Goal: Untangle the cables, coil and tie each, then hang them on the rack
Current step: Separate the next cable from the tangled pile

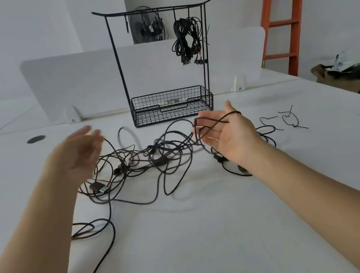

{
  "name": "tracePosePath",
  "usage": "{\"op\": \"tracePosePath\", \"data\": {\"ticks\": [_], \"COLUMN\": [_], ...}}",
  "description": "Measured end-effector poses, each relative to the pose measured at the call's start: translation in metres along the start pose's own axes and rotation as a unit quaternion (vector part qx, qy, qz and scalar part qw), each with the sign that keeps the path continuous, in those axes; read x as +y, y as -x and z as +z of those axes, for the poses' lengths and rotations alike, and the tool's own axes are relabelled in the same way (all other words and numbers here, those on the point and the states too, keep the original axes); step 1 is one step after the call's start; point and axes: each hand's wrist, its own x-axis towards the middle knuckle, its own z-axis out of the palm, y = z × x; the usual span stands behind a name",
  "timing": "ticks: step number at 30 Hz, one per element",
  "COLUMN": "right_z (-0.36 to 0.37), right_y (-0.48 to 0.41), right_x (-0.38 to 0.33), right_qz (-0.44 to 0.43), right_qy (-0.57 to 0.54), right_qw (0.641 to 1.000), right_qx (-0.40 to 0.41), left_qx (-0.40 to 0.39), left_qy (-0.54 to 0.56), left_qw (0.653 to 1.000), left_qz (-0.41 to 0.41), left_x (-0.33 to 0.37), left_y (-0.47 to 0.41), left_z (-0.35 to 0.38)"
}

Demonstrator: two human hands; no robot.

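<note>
I am holding my right hand (231, 137) palm up with the fingers straight. A loop of the tangled cables (154, 159) is draped over the thumb and across the palm, carried rather than gripped. My left hand (80, 152) is hovering spread open at the tangle's left edge, though the blur keeps me from telling whether its fingertips are touching a strand.

The tangle is lying on the table (202, 239) near me, in front of the rack (116, 63). I am judging it best to lift this one loop slowly and follow it toward a free end such as the USB plug (98, 188), rather than tugging knots tighter.

Two coiled bundles (187, 40) are already hanging at the rack's right. No coil is lying in its wire basket (172, 107).
</note>
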Motion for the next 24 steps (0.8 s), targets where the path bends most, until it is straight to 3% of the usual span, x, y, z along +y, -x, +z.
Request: {"op": "tracePosePath", "data": {"ticks": [1,3,5,6,8,10,11,12,13,14,16,17,18,24], "right_z": [-0.001,-0.003,-0.002,-0.001,0.000,-0.001,-0.001,-0.001,-0.001,-0.002,-0.006,-0.008,-0.009,0.002], "right_y": [0.000,-0.001,0.001,0.001,0.002,0.003,0.003,0.003,0.002,0.000,-0.004,-0.006,-0.008,-0.002], "right_x": [-0.001,-0.002,-0.002,-0.003,-0.008,-0.010,-0.010,-0.009,-0.010,-0.013,-0.018,-0.020,-0.020,-0.006], "right_qz": [0.017,0.010,-0.040,-0.074,-0.143,-0.204,-0.232,-0.257,-0.274,-0.276,-0.238,-0.209,-0.180,-0.073], "right_qy": [0.016,0.129,0.251,0.285,0.316,0.311,0.301,0.289,0.267,0.231,0.128,0.082,0.053,-0.013], "right_qw": [1.000,0.991,0.966,0.955,0.936,0.925,0.921,0.918,0.919,0.926,0.952,0.962,0.970,0.995], "right_qx": [0.004,0.023,0.040,0.047,0.064,0.077,0.082,0.087,0.096,0.111,0.146,0.155,0.154,0.068], "left_qx": [0.039,0.060,-0.072,-0.175,-0.314,-0.327,-0.314,-0.295,-0.275,-0.263,-0.249,-0.232,-0.214,-0.101], "left_qy": [0.039,-0.037,-0.202,-0.305,-0.530,-0.687,-0.729,-0.737,-0.710,-0.648,-0.443,-0.351,-0.300,-0.253], "left_qw": [0.998,0.988,0.947,0.905,0.771,0.638,0.588,0.570,0.601,0.674,0.850,0.902,0.926,0.962], "left_qz": [0.029,0.136,0.238,0.240,0.159,0.122,0.157,0.212,0.245,0.238,0.139,0.099,0.079,0.023], "left_x": [0.003,0.007,0.007,0.004,-0.013,-0.045,-0.060,-0.069,-0.069,-0.061,-0.037,-0.027,-0.019,-0.015], "left_y": [-0.003,-0.001,0.015,0.029,0.050,0.057,0.056,0.055,0.052,0.048,0.042,0.039,0.037,0.023], "left_z": [-0.005,-0.005,0.012,0.024,0.046,0.059,0.063,0.064,0.064,0.062,0.053,0.047,0.042,0.031]}}
